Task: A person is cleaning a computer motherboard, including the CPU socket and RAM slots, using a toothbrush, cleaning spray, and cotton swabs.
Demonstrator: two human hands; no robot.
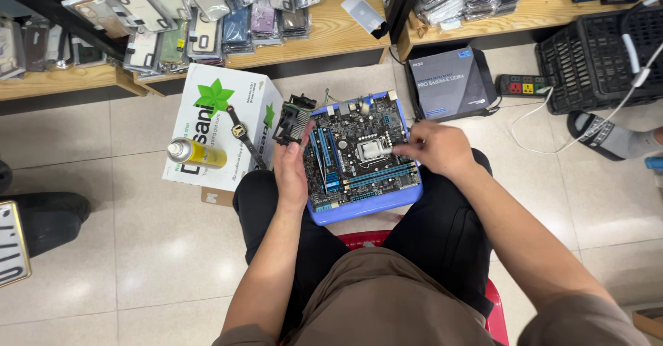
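Your knees in dark trousers fill the bottom of the view, and across them rests a blue tray (359, 211) carrying a computer circuit board (359, 151) with its long blue slots running roughly left to right, tilted a little.

Your left hand (291, 170) lies along the board's left edge, fingers curled up over it — a steadying hold on the board and tray rather than a closed fist. Just above those fingers, at the board's upper left corner, sits a black cooling fan (293, 119), touching or nearly touching the board; you cannot tell which from here.

Your right hand (438, 147) comes in from the right, the grip pinched shut on a small pale wad, probably a cloth or tissue (376, 151), pressed onto the square metal chip socket near the board's middle. So the socket lies to the left of your right hand, at the fingertips, and the right hand is the nearer one to it.

On the floor to your left stands a white cardboard box (221, 125) with a yellow spray can (193, 152) and a wristwatch (242, 133) lying on top — well apart from either hand.
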